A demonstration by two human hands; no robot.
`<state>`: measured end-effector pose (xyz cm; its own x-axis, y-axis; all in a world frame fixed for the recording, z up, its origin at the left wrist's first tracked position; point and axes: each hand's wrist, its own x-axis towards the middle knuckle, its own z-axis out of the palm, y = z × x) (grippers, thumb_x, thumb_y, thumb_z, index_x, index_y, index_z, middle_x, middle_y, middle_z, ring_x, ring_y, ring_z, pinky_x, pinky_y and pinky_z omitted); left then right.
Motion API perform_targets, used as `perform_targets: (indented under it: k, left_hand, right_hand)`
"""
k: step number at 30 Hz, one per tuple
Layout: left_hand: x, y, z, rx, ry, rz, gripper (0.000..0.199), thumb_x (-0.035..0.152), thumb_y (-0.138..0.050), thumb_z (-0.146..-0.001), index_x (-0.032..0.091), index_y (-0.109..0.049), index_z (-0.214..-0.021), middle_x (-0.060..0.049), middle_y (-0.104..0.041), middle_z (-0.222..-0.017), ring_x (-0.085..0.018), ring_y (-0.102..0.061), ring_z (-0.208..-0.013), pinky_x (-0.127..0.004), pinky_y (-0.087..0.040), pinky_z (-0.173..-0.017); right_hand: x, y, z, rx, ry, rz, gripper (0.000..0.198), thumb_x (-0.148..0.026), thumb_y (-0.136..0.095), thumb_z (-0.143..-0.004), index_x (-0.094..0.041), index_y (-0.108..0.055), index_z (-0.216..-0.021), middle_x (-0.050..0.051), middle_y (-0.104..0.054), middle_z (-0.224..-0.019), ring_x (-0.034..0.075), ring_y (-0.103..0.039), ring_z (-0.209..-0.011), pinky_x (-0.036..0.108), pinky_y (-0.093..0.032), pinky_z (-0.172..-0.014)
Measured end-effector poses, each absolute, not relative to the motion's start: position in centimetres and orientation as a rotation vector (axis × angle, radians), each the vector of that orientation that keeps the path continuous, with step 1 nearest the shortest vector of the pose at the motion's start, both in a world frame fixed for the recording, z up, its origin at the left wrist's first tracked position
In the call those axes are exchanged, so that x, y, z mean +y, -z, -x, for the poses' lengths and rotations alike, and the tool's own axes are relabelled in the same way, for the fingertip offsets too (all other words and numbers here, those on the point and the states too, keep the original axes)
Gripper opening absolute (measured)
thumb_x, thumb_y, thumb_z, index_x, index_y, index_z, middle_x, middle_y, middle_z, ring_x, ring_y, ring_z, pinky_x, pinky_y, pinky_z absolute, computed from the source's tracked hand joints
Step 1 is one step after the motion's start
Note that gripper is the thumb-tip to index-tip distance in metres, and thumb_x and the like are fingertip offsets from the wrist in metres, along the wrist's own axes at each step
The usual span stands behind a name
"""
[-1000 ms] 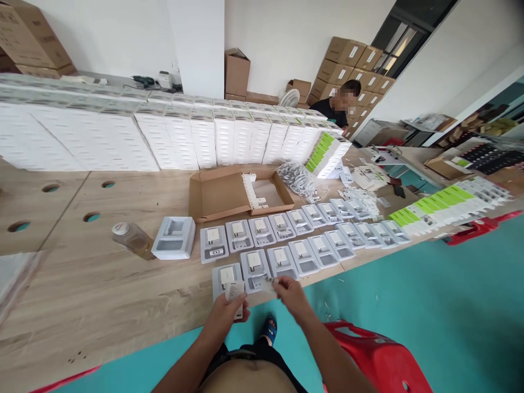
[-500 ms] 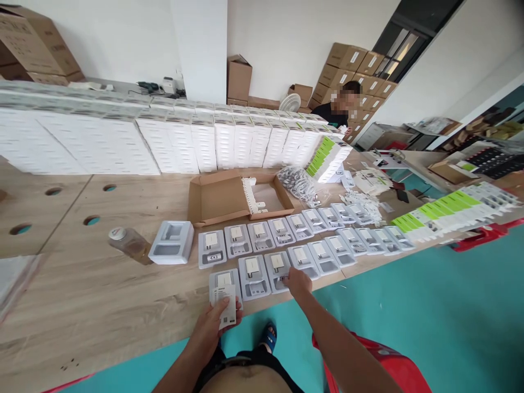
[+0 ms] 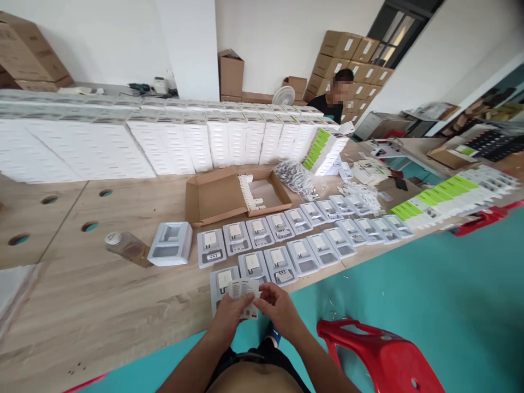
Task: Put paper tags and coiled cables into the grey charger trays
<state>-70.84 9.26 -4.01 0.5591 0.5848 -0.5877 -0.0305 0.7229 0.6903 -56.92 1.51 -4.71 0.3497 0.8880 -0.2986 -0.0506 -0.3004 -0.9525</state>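
My left hand (image 3: 229, 314) grips a small bunch of white printed leaflets (image 3: 248, 288), slightly fanned, with its thumb across their front. At their right edge is my right hand (image 3: 280, 311), its fingers curled and thumb and forefinger closed on a leaflet's edge. Just behind the hands lies a pale plastic tray insert (image 3: 213, 295), partly covered by the leaflets and left hand. Beyond the right hand, another tray insert (image 3: 280, 266) holds a white block above and a white piece with a dark mark in its lower recess.
Two rows of similar tray inserts (image 3: 302, 257) run rightward. A stack of inserts (image 3: 170, 243) stands beside a bottle (image 3: 129, 246). Behind are an open carton (image 3: 213, 199), bagged cables (image 3: 297, 180) and a wall of white boxes (image 3: 167, 144). A red stool (image 3: 380, 349) stands right; a person (image 3: 333, 98) is beyond.
My right hand has left the tray insert and come back left to the leaflets. A white piece with a dark mark now shows in that insert. My left hand has moved slightly right.
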Motion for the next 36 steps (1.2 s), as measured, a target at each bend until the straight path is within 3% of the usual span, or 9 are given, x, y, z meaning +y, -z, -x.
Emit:
perform_targets:
  k: [5, 11, 16, 21, 25, 29, 36]
  left_hand:
    - [8.5, 3.5, 70.0, 0.931, -0.356, -0.695, 0.036, 0.037, -0.074, -0.071, 0.013, -0.066, -0.097, -0.009, -0.073, -0.086, -0.023, -0.068, -0.076, -0.031, -0.054, -0.062]
    - [8.3, 3.8, 70.2, 0.939, -0.316, -0.674, 0.036, 0.032, -0.075, -0.068, 0.013, -0.064, -0.097, -0.010, -0.073, -0.085, -0.025, -0.069, -0.074, -0.032, -0.055, -0.059]
    - [8.5, 3.3, 71.1, 0.881, -0.269, -0.610, 0.035, 0.043, -0.069, -0.074, 0.016, -0.064, -0.096, -0.007, -0.072, -0.082, -0.024, -0.068, -0.076, -0.033, -0.054, -0.060]
    - [8.5, 3.1, 71.8, 0.822, -0.275, -0.770, 0.039, 0.034, -0.082, -0.063, 0.016, -0.067, -0.094, -0.007, -0.073, -0.084, -0.024, -0.068, -0.082, -0.033, -0.054, -0.071]
    - [8.7, 3.4, 72.2, 0.849, -0.303, -0.840, 0.035, 0.032, -0.080, -0.063, 0.016, -0.067, -0.091, -0.008, -0.073, -0.082, -0.027, -0.069, -0.082, -0.036, -0.055, -0.073]
    - [8.8, 3.3, 72.4, 0.888, -0.297, -0.906, 0.032, 0.030, -0.079, -0.063, 0.014, -0.066, -0.088, -0.007, -0.072, -0.079, -0.026, -0.068, -0.076, -0.034, -0.054, -0.068]
    - [8.9, 3.6, 72.3, 0.956, -0.300, -0.871, 0.035, 0.032, -0.080, -0.060, 0.015, -0.067, -0.087, -0.005, -0.071, -0.078, -0.027, -0.067, -0.079, -0.034, -0.054, -0.069]
  right_hand:
    - [1.1, 4.0, 57.4, -0.630, -1.045, 1.536, 0.025, -0.040, -0.066, -0.080, -0.018, -0.057, -0.072, -0.002, -0.053, -0.063, 0.012, -0.048, -0.058, 0.024, -0.041, -0.055]
    - [-0.7, 3.3, 57.5, -0.619, -1.141, 1.412, 0.022, -0.036, -0.065, -0.080, -0.020, -0.062, -0.095, 0.001, -0.065, -0.079, 0.016, -0.058, -0.071, 0.026, -0.047, -0.064]
    - [-1.6, 3.3, 58.1, -0.660, -1.027, 1.452, 0.014, -0.034, -0.059, -0.083, -0.021, -0.066, -0.086, 0.003, -0.067, -0.087, 0.019, -0.060, -0.081, 0.028, -0.048, -0.070]
    - [-1.6, 3.6, 57.9, -0.677, -1.013, 1.573, 0.017, -0.036, -0.056, -0.083, -0.022, -0.066, -0.085, 0.001, -0.062, -0.072, 0.014, -0.051, -0.058, 0.025, -0.043, -0.055]
    - [-1.2, 4.0, 57.7, -0.553, -1.137, 1.540, 0.033, -0.047, -0.051, -0.086, -0.019, -0.066, -0.093, 0.000, -0.058, -0.065, 0.010, -0.044, -0.049, 0.022, -0.034, -0.043]
    - [-0.8, 4.0, 57.9, -0.613, -1.229, 1.576, 0.037, -0.053, -0.062, -0.080, -0.017, -0.063, -0.073, -0.002, -0.053, -0.056, 0.010, -0.043, -0.047, 0.022, -0.033, -0.043]
    - [-0.3, 4.1, 58.2, -0.671, -1.175, 1.561, 0.036, -0.052, -0.066, -0.077, -0.018, -0.063, -0.070, -0.002, -0.055, -0.058, 0.012, -0.047, -0.052, 0.023, -0.039, -0.050]
